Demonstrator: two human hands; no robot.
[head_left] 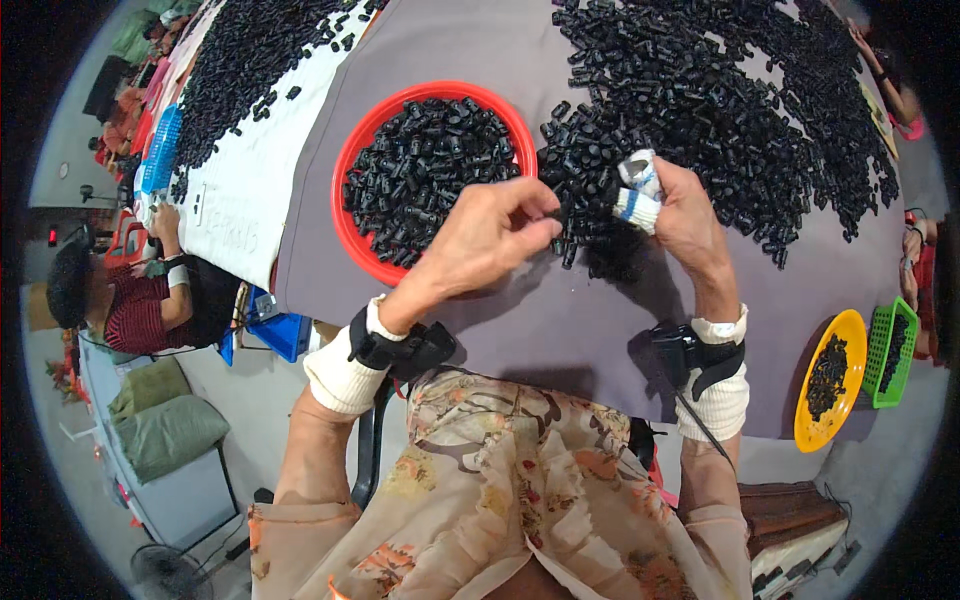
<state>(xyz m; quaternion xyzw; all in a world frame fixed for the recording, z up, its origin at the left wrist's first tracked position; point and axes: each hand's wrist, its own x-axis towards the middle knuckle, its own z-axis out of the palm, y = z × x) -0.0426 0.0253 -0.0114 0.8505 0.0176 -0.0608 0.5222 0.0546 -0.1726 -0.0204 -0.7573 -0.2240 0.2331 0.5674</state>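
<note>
Nearest, both wrists wear black straps over white cuffs. The left hand [495,235] pinches a small black plastic piece [553,213] between thumb and fingertips. The right hand [680,215] (two fingers wrapped in white tape) curls close beside it, over the grey table [560,320]. Beyond, a red bowl [350,220] holds black pieces; a big pile [720,110] spreads behind.

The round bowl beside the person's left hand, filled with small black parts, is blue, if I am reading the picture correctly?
Not quite: the head view shows the round bowl is red, not blue. It is indeed filled with small black parts and sits beside the left hand.
</note>
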